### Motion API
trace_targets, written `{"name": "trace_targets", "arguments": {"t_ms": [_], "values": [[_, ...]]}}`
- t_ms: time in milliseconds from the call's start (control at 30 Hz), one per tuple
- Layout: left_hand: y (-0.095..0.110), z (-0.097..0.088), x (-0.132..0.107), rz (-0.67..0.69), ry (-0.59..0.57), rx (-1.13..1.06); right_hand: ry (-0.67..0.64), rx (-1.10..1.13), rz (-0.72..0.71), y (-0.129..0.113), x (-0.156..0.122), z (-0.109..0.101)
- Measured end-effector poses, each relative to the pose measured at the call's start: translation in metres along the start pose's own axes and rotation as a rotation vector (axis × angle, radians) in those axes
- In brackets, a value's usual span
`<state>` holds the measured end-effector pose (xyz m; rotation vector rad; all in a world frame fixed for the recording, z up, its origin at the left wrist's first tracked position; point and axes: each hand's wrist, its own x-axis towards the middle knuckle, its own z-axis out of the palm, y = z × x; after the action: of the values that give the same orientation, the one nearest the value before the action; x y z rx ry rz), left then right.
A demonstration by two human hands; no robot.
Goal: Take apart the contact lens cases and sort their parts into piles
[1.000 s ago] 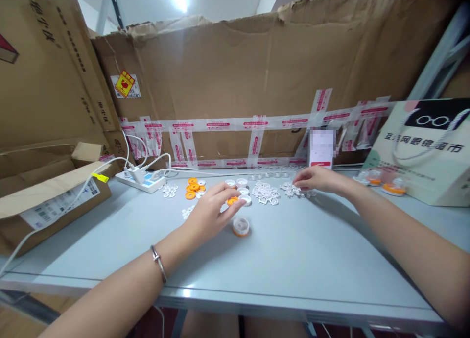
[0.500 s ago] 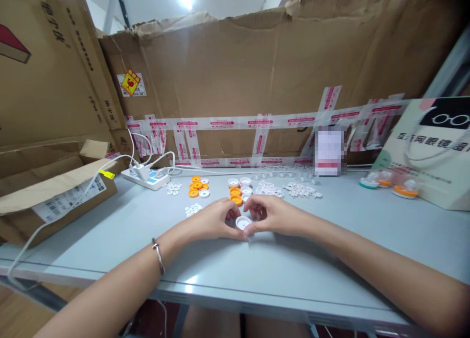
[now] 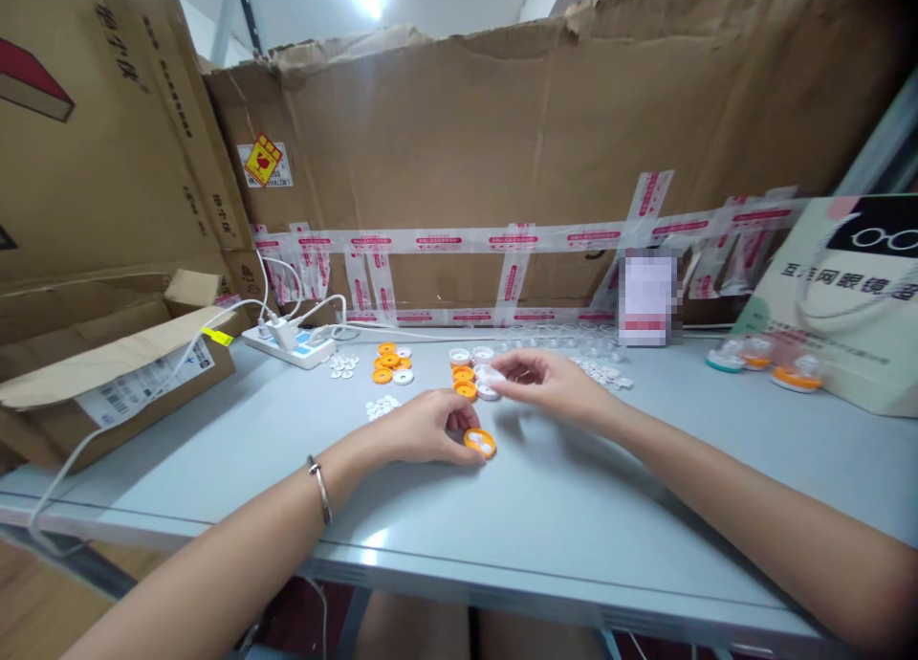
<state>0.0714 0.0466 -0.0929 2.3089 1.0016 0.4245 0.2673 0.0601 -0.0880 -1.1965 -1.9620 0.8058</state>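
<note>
My left hand (image 3: 434,429) rests on the table with thumb and fingers closed around the left edge of an orange disc (image 3: 469,449). Small white pieces (image 3: 481,441) sit inside that disc. Farther back, my right hand (image 3: 535,381) pinches a white round part (image 3: 489,376), blurred, over a cluster of cup-like rings. Orange rings (image 3: 465,389) and white rings (image 3: 459,356) make up that cluster, partly covered by the hand.
Orange and white discs (image 3: 382,376) lie to the left, near small white pieces (image 3: 382,407). A power strip (image 3: 297,349) and open carton (image 3: 158,354) stand at left. Clear parts (image 3: 552,337) line the back. Assembled pieces (image 3: 797,378) sit by a paper bag (image 3: 846,306).
My right hand has moved back and slightly right with a white round part. The orange disc with white pieces now shows at my left hand, where the white part was.
</note>
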Motion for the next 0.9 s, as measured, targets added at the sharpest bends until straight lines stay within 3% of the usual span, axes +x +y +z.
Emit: {"name": "trace_targets", "arguments": {"t_ms": [133, 267, 500, 667, 733, 900], "values": [[0.0, 0.0, 0.001, 0.01, -0.005, -0.003, 0.205, -0.274, -0.054, 0.017, 0.016, -0.006], [0.002, -0.001, 0.0, 0.018, -0.003, 0.017, 0.244, -0.456, -0.153, 0.031, 0.028, 0.002], [0.0, 0.0, 0.001, 0.03, -0.009, 0.026, 0.231, -0.459, -0.167, 0.04, 0.032, 0.013], [0.0, -0.002, 0.002, 0.038, -0.027, 0.022, 0.278, -0.397, -0.195, 0.029, 0.027, 0.006], [0.0, -0.005, 0.0, 0.049, -0.039, 0.03, 0.195, -0.316, -0.186, 0.019, 0.02, -0.001], [0.001, -0.014, -0.003, 0.059, -0.054, 0.041, -0.28, -0.174, -0.125, -0.001, -0.004, -0.009]]}}
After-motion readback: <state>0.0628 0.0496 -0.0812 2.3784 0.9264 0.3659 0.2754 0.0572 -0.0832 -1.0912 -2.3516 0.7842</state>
